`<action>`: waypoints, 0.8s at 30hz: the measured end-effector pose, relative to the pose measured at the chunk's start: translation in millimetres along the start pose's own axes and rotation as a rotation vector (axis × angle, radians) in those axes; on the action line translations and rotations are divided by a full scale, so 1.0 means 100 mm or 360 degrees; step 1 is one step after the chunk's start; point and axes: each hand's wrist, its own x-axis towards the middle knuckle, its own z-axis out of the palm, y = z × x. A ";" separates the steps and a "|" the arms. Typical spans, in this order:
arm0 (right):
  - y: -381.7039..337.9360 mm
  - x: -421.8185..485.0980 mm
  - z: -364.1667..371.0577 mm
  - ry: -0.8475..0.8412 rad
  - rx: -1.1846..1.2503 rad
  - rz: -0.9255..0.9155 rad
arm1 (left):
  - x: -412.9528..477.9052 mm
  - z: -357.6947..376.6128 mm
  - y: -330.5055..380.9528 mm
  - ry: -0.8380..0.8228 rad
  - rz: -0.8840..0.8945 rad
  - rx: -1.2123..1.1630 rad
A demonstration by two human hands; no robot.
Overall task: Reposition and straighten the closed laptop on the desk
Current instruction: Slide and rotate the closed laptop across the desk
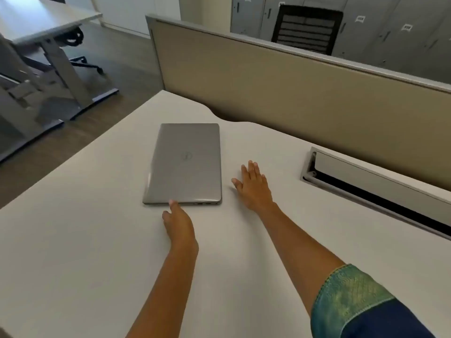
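- Closed silver laptop [185, 164] flat on the white desk [73, 240], lid down, short edge facing the person, sitting at 12 o'clock from the left hand.
- Left hand [179, 225]: fingers extended, not gripping; a fingertip touches the laptop's near edge.
- Right hand [253, 186]: flat, fingers spread, palm down on the desk, just beside the laptop at its 3 o'clock, not touching it.
- Cable tray slot [375, 189] at 3 o'clock of the right hand, well apart.
- Beige partition [280, 89] along the far edge.
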 end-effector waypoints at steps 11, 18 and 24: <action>-0.54 1.60 -0.35 -0.0173 -0.0255 -0.0249 | 0.46 0.02 0.17 -0.0216 -0.0574 -0.1004; -0.88 2.24 -0.37 -0.0225 -0.0272 -0.0362 | 0.56 0.08 0.08 -0.0215 -0.0506 -0.0937; -1.05 2.48 -0.34 -0.0174 -0.0362 -0.0383 | 0.62 0.09 0.04 -0.0208 -0.0506 -0.0888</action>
